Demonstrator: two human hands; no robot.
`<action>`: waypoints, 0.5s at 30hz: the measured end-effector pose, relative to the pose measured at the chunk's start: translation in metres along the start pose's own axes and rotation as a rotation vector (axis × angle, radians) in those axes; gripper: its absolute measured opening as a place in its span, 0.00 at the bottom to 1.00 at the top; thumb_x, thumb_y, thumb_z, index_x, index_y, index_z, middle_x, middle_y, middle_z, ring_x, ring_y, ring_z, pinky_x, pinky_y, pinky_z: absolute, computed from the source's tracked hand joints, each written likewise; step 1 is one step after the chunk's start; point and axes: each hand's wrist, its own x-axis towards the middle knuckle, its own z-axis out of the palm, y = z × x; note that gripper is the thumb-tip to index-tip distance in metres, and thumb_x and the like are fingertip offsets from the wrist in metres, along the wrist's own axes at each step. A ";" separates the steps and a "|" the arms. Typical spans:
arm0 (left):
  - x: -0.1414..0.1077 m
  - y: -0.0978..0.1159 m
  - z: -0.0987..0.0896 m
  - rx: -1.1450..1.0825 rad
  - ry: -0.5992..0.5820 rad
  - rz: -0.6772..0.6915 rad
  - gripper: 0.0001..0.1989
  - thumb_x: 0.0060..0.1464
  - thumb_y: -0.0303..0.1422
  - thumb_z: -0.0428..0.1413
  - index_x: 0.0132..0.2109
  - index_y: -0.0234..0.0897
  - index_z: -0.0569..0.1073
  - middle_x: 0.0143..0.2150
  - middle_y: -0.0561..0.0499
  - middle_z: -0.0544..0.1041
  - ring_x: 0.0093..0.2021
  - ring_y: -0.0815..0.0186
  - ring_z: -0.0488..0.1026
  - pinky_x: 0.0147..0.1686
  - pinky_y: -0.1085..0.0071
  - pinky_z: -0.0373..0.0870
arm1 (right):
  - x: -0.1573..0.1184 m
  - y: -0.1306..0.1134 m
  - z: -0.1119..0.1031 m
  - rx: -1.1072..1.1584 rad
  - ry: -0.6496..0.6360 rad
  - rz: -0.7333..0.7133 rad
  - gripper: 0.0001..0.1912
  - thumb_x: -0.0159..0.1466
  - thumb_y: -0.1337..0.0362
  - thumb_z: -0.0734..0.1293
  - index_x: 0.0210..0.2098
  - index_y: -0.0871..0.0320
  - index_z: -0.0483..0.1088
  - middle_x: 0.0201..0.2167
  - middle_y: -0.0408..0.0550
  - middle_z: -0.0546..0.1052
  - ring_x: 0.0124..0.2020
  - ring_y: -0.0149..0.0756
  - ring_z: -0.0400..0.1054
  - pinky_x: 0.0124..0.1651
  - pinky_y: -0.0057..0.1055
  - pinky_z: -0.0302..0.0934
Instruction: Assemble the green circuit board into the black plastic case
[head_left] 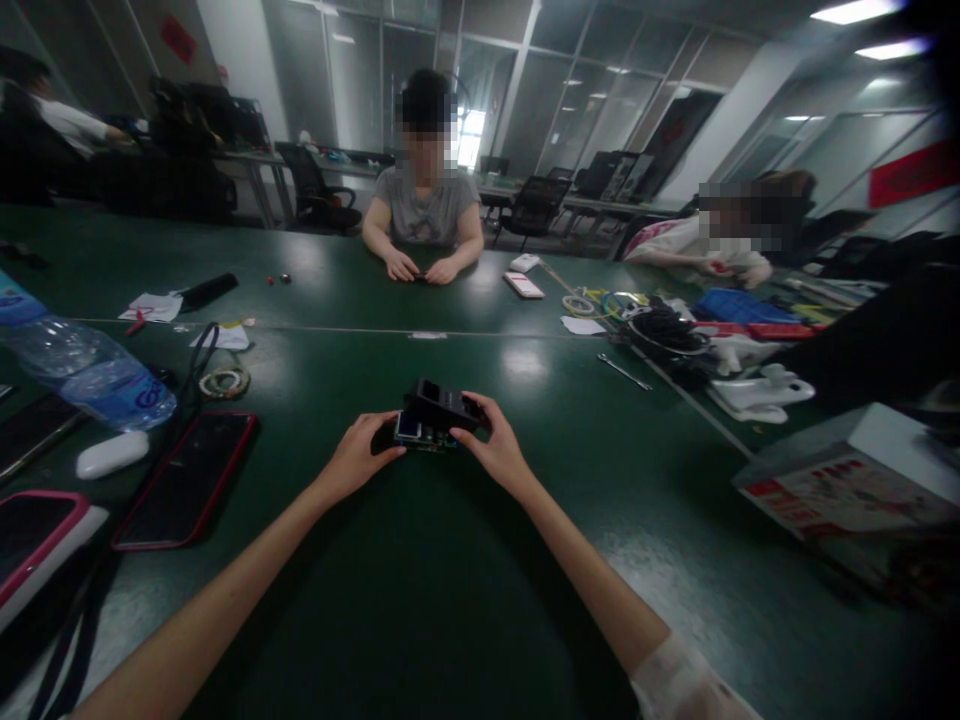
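In the middle of the view, my left hand point(366, 447) pinches the left end of a small circuit board point(431, 437) that carries a little screen point(409, 425). My right hand point(495, 443) grips the right end of a black plastic cover point(444, 403) with rectangular cutouts. The cover sits tilted over the board, its left side raised higher, and hides part of it. Both hands are closed, with thumbs toward me. Whether my right fingers also touch the board, I cannot tell.
Left of me, phones point(187, 482), a white case point(112, 455) and a water bottle point(90, 370) lie on the green table point(450, 620). A wrench point(625, 371), tangled cables point(664, 330) and a box point(862, 480) are to the right. Two people point(425, 215) sit across.
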 end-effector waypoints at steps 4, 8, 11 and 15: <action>0.002 -0.004 0.003 0.002 0.026 0.014 0.26 0.54 0.39 0.58 0.59 0.40 0.64 0.56 0.43 0.67 0.55 0.55 0.67 0.54 0.52 0.66 | -0.003 -0.005 0.003 -0.020 -0.106 -0.010 0.27 0.59 0.60 0.70 0.56 0.50 0.60 0.54 0.49 0.68 0.55 0.42 0.64 0.60 0.45 0.59; 0.003 -0.004 0.003 -0.001 0.042 0.019 0.29 0.53 0.38 0.59 0.61 0.41 0.62 0.56 0.42 0.67 0.55 0.54 0.67 0.54 0.51 0.65 | -0.004 -0.005 0.003 -0.019 -0.135 -0.026 0.27 0.58 0.62 0.70 0.55 0.50 0.61 0.53 0.49 0.68 0.55 0.42 0.65 0.59 0.45 0.60; 0.002 -0.003 0.003 -0.013 0.027 0.000 0.33 0.54 0.38 0.59 0.64 0.44 0.57 0.58 0.42 0.66 0.57 0.54 0.66 0.54 0.50 0.64 | -0.003 -0.004 0.001 -0.021 -0.147 -0.029 0.27 0.58 0.63 0.71 0.55 0.50 0.61 0.53 0.49 0.68 0.55 0.42 0.65 0.59 0.45 0.60; 0.002 -0.003 0.003 -0.013 0.029 -0.007 0.35 0.53 0.38 0.59 0.65 0.46 0.55 0.58 0.42 0.65 0.57 0.54 0.66 0.55 0.50 0.63 | -0.003 -0.002 0.000 -0.024 -0.172 -0.022 0.27 0.57 0.63 0.71 0.54 0.50 0.61 0.53 0.49 0.68 0.55 0.41 0.65 0.59 0.45 0.59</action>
